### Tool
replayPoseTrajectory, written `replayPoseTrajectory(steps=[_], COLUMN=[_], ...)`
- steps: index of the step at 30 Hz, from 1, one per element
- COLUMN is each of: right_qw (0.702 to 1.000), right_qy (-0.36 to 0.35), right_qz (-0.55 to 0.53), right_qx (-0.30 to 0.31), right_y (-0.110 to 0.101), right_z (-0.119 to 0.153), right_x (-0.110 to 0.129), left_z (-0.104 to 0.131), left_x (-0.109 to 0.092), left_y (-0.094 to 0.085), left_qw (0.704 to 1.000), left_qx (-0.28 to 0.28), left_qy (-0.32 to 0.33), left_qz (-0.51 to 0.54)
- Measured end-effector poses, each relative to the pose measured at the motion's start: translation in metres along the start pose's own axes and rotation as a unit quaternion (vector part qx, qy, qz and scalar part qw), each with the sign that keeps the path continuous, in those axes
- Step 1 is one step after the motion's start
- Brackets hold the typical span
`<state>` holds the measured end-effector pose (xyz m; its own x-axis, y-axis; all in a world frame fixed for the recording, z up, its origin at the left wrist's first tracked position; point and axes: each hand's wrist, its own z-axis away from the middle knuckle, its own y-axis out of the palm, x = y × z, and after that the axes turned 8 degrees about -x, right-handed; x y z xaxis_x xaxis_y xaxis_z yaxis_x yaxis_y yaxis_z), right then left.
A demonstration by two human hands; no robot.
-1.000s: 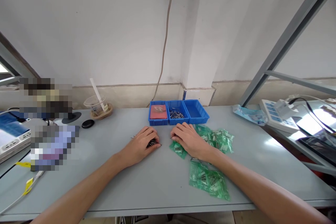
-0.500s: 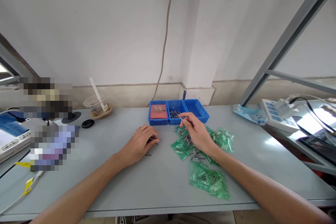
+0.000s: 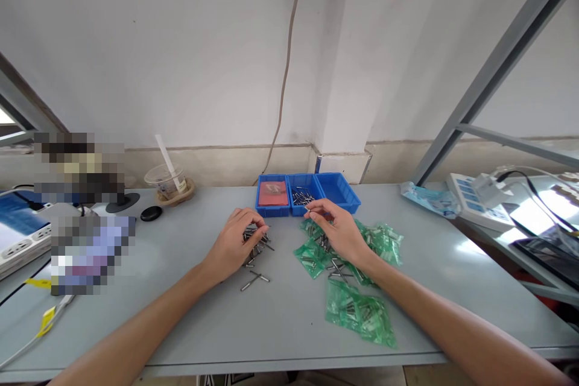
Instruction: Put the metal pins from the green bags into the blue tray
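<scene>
My left hand point(image 3: 237, 241) hovers by a loose pile of thin metal pins point(image 3: 257, 248), thumb and fingertips curled together. Whatever sits between them is too small to make out. Two or three more pins point(image 3: 256, 279) lie just in front of that pile. Over the front of the blue bins, my right hand point(image 3: 339, 232) pinches the end of a small metal pin point(image 3: 307, 210). Behind its fingertips, the middle blue bin point(image 3: 298, 210) holds many pins. Green plastic bags of metal parts point(image 3: 362, 313) lie under and around my right wrist, with loose pins point(image 3: 338, 269) among them.
The left blue bin point(image 3: 272, 212) contains a red packet; the right blue bin point(image 3: 337, 190) adjoins the middle one. A plastic cup point(image 3: 165, 181) and a black round lid point(image 3: 151, 213) stand at left. On the right are a blue packet point(image 3: 429, 199) and a power strip point(image 3: 479, 199).
My left hand has lifted and shifted slightly left and back, uncovering the pile of pins. My right hand has moved a little toward the right and down, still pinching.
</scene>
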<state>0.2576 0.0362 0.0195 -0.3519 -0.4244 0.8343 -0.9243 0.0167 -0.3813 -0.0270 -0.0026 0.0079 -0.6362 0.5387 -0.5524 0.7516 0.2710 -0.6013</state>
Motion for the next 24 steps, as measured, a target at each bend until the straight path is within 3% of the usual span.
replayPoseTrajectory(steps=[8,24], right_qw=[1.000,1.000], right_qy=[-0.002,0.005], right_qz=[-0.001,-0.002], right_qx=[-0.006,-0.001], right_y=[-0.0006,-0.0011], right_z=[-0.0014,-0.0007], right_x=[-0.0009,0.0026], left_z=[-0.0013,-0.0062], left_x=[-0.0007,0.0027], left_y=[-0.0018,-0.0024], left_qw=[0.996,0.981], left_qx=[-0.007,-0.034], left_qy=[-0.088,-0.176], left_qz=[0.029,0.078])
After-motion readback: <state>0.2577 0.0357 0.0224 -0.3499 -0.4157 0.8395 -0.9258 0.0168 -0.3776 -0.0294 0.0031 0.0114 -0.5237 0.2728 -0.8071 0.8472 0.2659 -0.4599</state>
